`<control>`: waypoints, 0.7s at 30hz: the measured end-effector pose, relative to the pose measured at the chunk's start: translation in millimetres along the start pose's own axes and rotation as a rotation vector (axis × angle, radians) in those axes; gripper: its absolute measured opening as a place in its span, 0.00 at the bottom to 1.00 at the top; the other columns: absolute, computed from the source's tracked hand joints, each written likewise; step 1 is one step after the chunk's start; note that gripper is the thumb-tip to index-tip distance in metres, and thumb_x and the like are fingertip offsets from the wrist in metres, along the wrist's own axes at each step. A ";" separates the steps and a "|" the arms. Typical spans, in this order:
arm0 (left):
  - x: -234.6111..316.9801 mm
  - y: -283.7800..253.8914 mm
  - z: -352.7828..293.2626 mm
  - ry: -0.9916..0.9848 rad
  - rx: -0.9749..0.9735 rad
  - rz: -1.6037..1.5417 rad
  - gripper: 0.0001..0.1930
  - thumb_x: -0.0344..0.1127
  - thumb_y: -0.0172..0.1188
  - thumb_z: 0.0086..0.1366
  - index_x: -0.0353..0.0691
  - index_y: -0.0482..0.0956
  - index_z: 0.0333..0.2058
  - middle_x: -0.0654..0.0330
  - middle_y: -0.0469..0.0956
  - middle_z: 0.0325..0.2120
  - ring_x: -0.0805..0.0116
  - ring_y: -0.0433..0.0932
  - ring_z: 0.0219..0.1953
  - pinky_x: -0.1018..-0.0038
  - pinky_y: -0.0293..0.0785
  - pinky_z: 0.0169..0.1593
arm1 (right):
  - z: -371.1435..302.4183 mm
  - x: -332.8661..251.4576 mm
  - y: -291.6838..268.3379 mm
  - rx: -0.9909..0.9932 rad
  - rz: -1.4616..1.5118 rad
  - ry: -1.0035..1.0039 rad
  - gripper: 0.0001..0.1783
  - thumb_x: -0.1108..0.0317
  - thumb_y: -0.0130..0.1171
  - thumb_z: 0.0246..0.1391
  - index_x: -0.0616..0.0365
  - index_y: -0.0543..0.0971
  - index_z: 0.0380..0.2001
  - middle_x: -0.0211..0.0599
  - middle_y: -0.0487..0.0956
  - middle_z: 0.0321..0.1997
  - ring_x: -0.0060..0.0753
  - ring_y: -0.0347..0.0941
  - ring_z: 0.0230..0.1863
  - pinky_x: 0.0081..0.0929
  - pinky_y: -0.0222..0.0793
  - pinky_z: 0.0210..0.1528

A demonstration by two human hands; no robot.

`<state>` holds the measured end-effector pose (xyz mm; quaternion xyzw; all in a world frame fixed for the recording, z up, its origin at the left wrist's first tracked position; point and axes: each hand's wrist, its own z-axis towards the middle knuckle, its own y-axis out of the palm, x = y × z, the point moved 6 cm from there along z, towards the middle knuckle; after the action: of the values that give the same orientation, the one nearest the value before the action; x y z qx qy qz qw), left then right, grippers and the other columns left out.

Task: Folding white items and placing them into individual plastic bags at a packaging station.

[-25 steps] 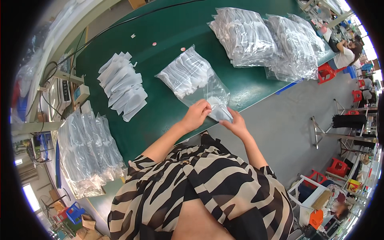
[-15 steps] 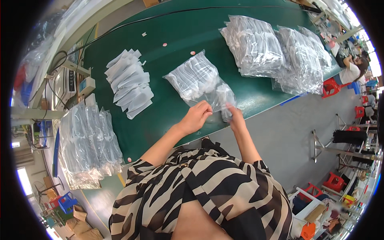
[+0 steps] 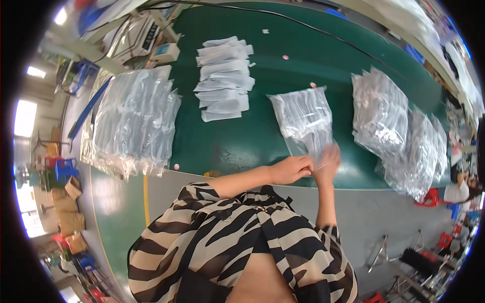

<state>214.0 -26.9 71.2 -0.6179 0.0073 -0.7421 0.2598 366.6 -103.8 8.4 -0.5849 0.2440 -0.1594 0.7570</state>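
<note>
A clear plastic bag (image 3: 304, 118) filled with a row of white, translucent packets lies on the green table in front of me. Its near end is loose, crumpled film. My left hand (image 3: 292, 169) is closed, its fingers pinching the film at this near end. On the bag's near right corner is my right hand (image 3: 327, 159), its fingers smeared by motion, so their grip is unclear. To the left, a column of loose white translucent packets (image 3: 225, 78) lies overlapping on the table.
Filled clear bags (image 3: 136, 118) are stacked at the table's left end. More filled bags (image 3: 380, 111) are piled on the right. A black cable (image 3: 283, 22) crosses the far side of the green table (image 3: 242, 146). A small white device (image 3: 165, 52) stands at the back left.
The whole view has swung, shifting the table's things. My right hand has come up onto the bag's near corner and is blurred. My left hand still pinches the film.
</note>
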 end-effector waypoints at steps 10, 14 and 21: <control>-50.6 -106.9 -154.2 -0.451 0.489 0.138 0.06 0.29 0.59 0.64 0.36 0.78 0.38 0.57 0.77 0.31 0.67 0.75 0.28 0.73 0.72 0.35 | 44.0 -231.6 -62.9 0.054 0.749 -0.518 0.17 0.77 0.60 0.52 0.58 0.77 0.47 0.43 0.78 0.52 0.50 0.79 0.43 0.36 0.76 0.42; -53.7 -124.8 -195.1 -0.518 0.527 0.115 0.06 0.29 0.60 0.64 0.35 0.78 0.38 0.56 0.78 0.31 0.67 0.76 0.28 0.74 0.73 0.35 | 78.8 -308.2 44.6 -0.145 0.694 -0.596 0.21 0.79 0.57 0.52 0.62 0.73 0.51 0.46 0.76 0.53 0.51 0.77 0.43 0.41 0.75 0.41; -36.8 -167.8 -245.9 -0.545 0.694 0.205 0.11 0.29 0.63 0.60 0.37 0.77 0.42 0.56 0.77 0.38 0.63 0.78 0.36 0.68 0.75 0.40 | 79.5 -348.8 41.8 0.042 0.531 -0.850 0.10 0.79 0.53 0.54 0.66 0.73 0.41 0.51 0.75 0.38 0.56 0.74 0.33 0.45 0.71 0.36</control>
<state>-71.8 56.4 35.2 -0.6632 -0.2492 -0.4812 0.5162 119.4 155.2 47.6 -0.5004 0.0512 0.2860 0.8156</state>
